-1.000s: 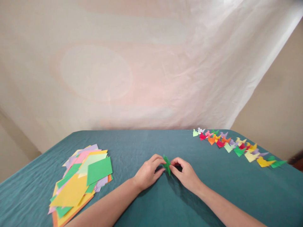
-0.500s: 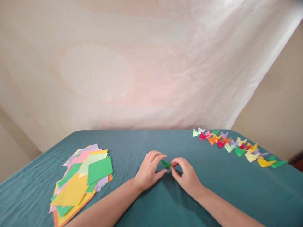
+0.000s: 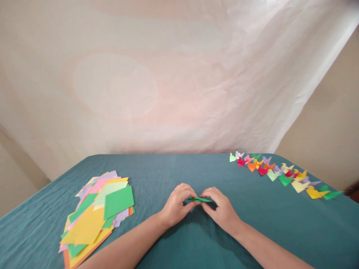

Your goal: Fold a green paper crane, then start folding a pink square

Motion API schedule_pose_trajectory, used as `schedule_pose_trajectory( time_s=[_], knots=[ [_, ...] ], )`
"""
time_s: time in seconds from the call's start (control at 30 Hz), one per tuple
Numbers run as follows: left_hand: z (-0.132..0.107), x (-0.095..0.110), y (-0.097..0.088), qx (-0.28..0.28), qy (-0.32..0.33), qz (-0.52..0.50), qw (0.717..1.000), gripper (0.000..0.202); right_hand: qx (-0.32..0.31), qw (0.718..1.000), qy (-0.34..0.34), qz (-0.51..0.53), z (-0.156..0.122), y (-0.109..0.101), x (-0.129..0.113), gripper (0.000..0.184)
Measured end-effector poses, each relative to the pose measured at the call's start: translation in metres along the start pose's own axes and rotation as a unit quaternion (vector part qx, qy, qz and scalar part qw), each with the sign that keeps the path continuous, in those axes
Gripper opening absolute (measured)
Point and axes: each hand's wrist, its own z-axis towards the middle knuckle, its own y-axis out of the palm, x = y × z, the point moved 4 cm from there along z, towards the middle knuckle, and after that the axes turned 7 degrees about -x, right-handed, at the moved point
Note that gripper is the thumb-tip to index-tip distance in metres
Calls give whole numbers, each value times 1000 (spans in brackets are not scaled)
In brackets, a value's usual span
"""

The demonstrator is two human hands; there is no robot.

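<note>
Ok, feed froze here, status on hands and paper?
Left hand, right hand both pinch green folded paper. Held level over table. Sheet stack, folded figures lie apart.

Two hands show at lower centre, the left hand point(image 3: 175, 206) and the right hand point(image 3: 222, 210), pinching one green folded paper point(image 3: 201, 200). One pile of coloured sheets point(image 3: 95, 215) lies lower left, too overlapped to count. One row of folded figures point(image 3: 280, 175), roughly twenty, runs at right.

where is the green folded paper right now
In the head view, the green folded paper is near the table middle, pinched between the left hand and right hand; coloured sheets lie to its left, a row of folded figures far right.
</note>
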Motion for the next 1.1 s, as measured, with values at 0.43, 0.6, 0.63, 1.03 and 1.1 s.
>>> schedule_pose_trajectory(
  time_s=[0.43,0.6,0.63,1.03,1.1],
  knots=[
    [-2,7,-3,3,19,70,997,19,-12,976,-35,-217,-2,-1,-6,14],
    [-1,7,0,-34,20,128,991,17,-34,941,-45,-334,-3,4,-4,13],
    [0,6,1,-41,18,138,989,16,-36,937,-46,-345,-3,6,-4,12],
    [3,3,6,-107,-6,191,976,8,-87,930,-27,-355,-2,12,-2,12],
    [3,1,7,-113,-9,189,975,8,-98,929,-25,-355,-2,13,-1,11]
  ],
)
